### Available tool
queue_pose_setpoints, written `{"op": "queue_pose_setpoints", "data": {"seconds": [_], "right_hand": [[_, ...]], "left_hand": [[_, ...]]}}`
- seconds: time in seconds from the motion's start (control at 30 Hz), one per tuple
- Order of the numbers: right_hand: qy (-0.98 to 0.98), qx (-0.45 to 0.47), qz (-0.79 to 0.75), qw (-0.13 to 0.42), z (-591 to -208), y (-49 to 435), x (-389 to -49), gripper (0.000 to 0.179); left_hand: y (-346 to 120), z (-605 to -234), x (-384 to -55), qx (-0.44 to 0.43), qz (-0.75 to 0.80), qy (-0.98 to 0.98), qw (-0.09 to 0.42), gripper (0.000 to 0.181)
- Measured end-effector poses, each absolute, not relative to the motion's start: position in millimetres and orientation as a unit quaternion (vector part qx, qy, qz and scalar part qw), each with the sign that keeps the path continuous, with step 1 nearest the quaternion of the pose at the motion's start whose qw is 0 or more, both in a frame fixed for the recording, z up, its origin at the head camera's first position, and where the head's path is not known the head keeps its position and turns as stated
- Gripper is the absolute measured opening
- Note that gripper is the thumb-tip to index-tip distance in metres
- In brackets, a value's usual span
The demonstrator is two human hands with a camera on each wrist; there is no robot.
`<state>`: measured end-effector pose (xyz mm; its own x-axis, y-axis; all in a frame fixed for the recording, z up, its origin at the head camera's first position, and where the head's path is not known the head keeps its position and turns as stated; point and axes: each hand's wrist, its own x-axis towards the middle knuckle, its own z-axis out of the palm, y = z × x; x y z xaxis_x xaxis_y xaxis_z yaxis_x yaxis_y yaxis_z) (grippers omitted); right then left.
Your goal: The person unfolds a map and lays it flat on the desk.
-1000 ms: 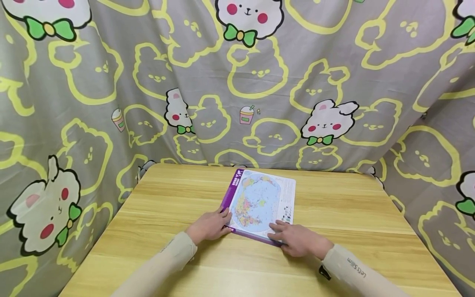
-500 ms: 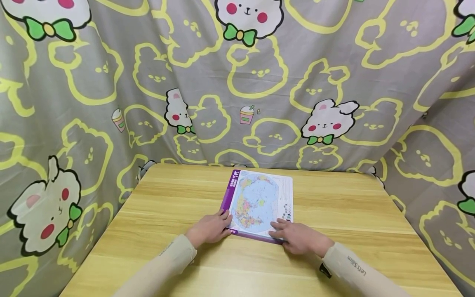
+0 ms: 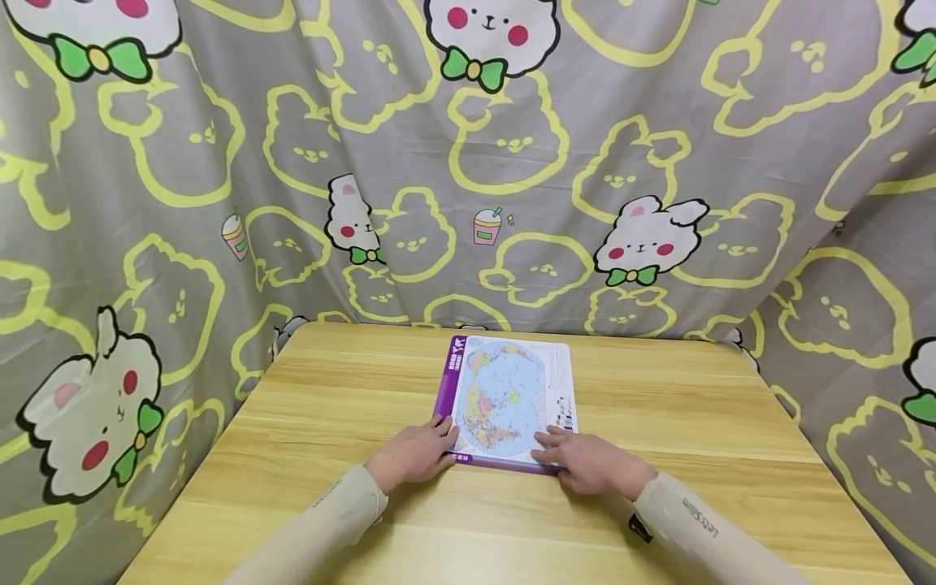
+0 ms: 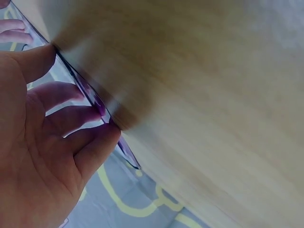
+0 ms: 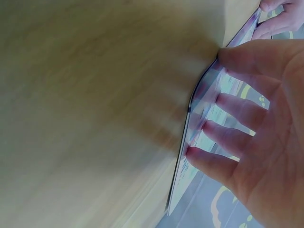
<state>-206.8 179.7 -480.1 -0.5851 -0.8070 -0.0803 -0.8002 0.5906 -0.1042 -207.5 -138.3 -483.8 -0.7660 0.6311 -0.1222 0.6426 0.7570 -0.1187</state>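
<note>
A flat world map sheet [image 3: 512, 390] with a purple border lies on the wooden table, its print turned sideways. My left hand [image 3: 415, 452] rests at its near left corner, fingertips on the purple strip and thumb at the near edge. At the near right corner is my right hand [image 3: 594, 463], its fingers spread over the surface and its thumb by the near edge. In the left wrist view the left hand's fingers [image 4: 71, 118] are slightly bent and touch the sheet. The right wrist view shows the right hand's fingers [image 5: 232, 135] extended, tips touching it.
The wooden table [image 3: 329, 390] extends around the sheet on all sides. A grey curtain [image 3: 409, 162] with yellow outlines and white cartoon animals hangs behind the table and at both sides. Something small and black [image 3: 639, 528] shows beneath the right wrist.
The map sheet has turned slightly counterclockwise under both hands. Its far end has shifted left, so it now lies squarer to the table. The hands have barely moved.
</note>
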Motion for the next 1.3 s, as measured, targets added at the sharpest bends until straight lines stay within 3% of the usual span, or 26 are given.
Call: {"op": "queue_pose_setpoints", "data": {"seconds": [1.3], "right_hand": [[0.904, -0.421, -0.039, 0.071, -477.2, 166.8, -221.9, 0.039]], "left_hand": [[-150.5, -481.9, -216.1, 0.334, -0.045, 0.94, 0.042, 0.054]]}}
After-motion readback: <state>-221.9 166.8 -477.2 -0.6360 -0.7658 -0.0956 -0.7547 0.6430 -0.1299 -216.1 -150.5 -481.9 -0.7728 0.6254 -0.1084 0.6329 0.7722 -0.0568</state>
